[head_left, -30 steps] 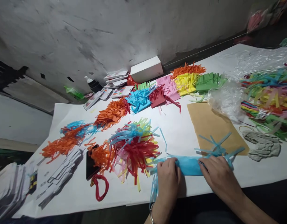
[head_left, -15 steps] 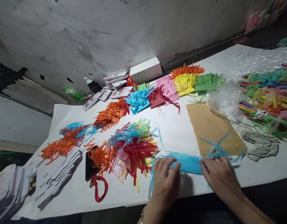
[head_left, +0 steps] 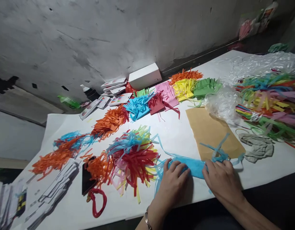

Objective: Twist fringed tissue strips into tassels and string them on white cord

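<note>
A strip of blue tissue paper (head_left: 196, 167) with fringed ends lies across the front of the white-covered table, between my two hands. My left hand (head_left: 174, 180) rests on its left part, fingers spread and slightly bent, with loose blue strands showing beside it. At the other end, my right hand (head_left: 222, 180) has its fingers curled over the paper and its thumb against the near edge. Blue fringe (head_left: 219, 151) sticks out beyond those fingers, over a brown paper sheet (head_left: 209, 127). The undersides of both hands are hidden.
Left of my hands sits a multicoloured fringe pile (head_left: 135, 159), near a dark phone (head_left: 87, 180) and red cord loop (head_left: 96, 209). Fringed paper bundles (head_left: 184, 88) and a white box (head_left: 144, 76) line the back. Grey cloth (head_left: 257, 147) and clear plastic (head_left: 221, 102) lie right.
My left hand has come down onto the blue paper, its fingers now spread over it. My right hand stays at the right end. The whole view has shifted slightly.
</note>
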`<state>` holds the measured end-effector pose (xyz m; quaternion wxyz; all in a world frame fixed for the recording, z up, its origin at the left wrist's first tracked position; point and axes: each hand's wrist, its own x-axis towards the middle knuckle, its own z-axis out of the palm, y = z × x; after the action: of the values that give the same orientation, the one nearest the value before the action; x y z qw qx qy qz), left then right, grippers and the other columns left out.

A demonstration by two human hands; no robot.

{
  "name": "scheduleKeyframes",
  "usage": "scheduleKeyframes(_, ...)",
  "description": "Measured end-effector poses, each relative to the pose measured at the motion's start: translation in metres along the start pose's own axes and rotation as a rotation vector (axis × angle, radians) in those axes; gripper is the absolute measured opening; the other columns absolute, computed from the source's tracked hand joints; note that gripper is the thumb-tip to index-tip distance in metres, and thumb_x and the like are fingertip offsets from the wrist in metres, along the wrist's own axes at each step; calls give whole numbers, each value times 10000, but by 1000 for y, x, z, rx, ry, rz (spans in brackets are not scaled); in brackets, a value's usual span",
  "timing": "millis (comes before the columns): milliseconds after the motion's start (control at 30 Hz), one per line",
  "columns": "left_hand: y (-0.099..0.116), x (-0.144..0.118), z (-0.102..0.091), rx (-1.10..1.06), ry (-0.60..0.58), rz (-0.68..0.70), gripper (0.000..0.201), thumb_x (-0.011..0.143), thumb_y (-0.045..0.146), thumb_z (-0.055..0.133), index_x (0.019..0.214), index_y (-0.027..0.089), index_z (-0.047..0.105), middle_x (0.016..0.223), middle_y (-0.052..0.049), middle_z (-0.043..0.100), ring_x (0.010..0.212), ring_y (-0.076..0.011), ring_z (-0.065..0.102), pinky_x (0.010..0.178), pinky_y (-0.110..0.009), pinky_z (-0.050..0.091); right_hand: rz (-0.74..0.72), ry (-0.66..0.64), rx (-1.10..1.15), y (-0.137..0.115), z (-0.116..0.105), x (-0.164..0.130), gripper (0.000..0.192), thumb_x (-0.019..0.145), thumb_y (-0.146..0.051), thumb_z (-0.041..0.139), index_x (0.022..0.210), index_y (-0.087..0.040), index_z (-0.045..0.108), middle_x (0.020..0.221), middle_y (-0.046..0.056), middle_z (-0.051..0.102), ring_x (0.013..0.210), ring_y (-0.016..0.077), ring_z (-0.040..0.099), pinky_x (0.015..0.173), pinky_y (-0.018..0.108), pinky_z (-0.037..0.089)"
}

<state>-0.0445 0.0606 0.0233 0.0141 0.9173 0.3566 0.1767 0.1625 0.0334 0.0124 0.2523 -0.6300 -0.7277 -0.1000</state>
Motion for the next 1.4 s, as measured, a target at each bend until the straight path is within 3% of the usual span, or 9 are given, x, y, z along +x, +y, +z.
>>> scheduleKeyframes(200, -13, 8, 4, 71, -55, 56, 171, 975, 134, 597, 1095, 251, 631, 1049, 12, 717, 976, -186, 617, 1128, -487, 250, 39, 13, -43, 1, -11, 3, 317, 992, -152, 430, 727, -185, 601, 610, 65, 615, 628, 264, 584, 678, 433, 337)
scheduleKeyframes(267, -10, 6, 1, 84, -64, 38, 139, 976, 121, 581, 1046, 232, 627, 999, 7, 709, 938, -189, 614, 1125, -489, 250, 6, 57, -3, -1, -17, 0, 275, 1033, -218, 439, 907, -144, 672, 862, 123, 721, 841, 293, 648, 818, 482, 396)
scheduleKeyframes(367, 5, -6, -6, 71, -59, -33, 147, 952, 79, 558, 906, 212, 603, 855, 11, 680, 833, -188, 594, 1110, -482, 255, -250, 89, 203, -9, -22, -9, 283, 1066, -231, 430, 1152, -121, 677, 1126, 120, 733, 1087, 262, 636, 1059, 468, 367)
scheduleKeyframes(467, 23, -24, -10, 9, -11, -85, 141, 924, 87, 571, 884, 219, 595, 827, 16, 678, 797, -188, 585, 1094, -471, 251, -442, 98, 362, -15, -17, -21, 402, 1078, -120, 310, 1080, -111, 711, 1044, 81, 759, 1057, 207, 648, 1088, 373, 366)
scheduleKeyframes(667, 39, -49, 4, -83, 143, -157, 190, 954, 93, 510, 961, 237, 634, 902, 4, 730, 815, -184, 613, 1045, -413, 290, -497, 45, 468, -5, -7, -36, 414, 1076, -101, 292, 1103, -102, 706, 1088, 92, 748, 1089, 224, 625, 1085, 418, 349)
scheduleKeyframes(1033, 42, -46, -2, -30, 98, -596, 208, 960, 115, 482, 827, 210, 611, 934, -37, 646, 885, -232, 575, 931, -478, 350, -127, -57, 249, -5, -1, -11, 455, 1085, -309, 349, 724, -183, 595, 715, 52, 613, 755, 243, 576, 808, 436, 338)
scheduleKeyframes(1167, 39, -42, 2, 77, 42, -657, 116, 866, 146, 633, 773, 214, 634, 932, -35, 634, 899, -253, 568, 923, -490, 366, -82, 1, 238, -6, -4, -9, 324, 1069, -278, 418, 890, -169, 665, 883, 91, 684, 879, 272, 615, 870, 460, 343)
scheduleKeyframes(1267, 39, -43, 4, 82, 42, -645, 115, 834, 142, 669, 756, 218, 630, 918, -25, 636, 887, -243, 575, 930, -482, 372, -272, 34, 383, -8, -3, -15, 214, 1053, -231, 474, 1083, -180, 680, 1065, 94, 712, 1066, 268, 614, 1008, 469, 320)
scheduleKeyframes(1400, 40, -46, 1, 15, 86, -627, 97, 877, 133, 611, 825, 215, 618, 948, -39, 649, 917, -242, 585, 959, -486, 373, -484, -46, 469, -12, 3, -20, 325, 1056, -119, 376, 986, -168, 690, 869, 43, 699, 949, 208, 631, 1007, 407, 330)
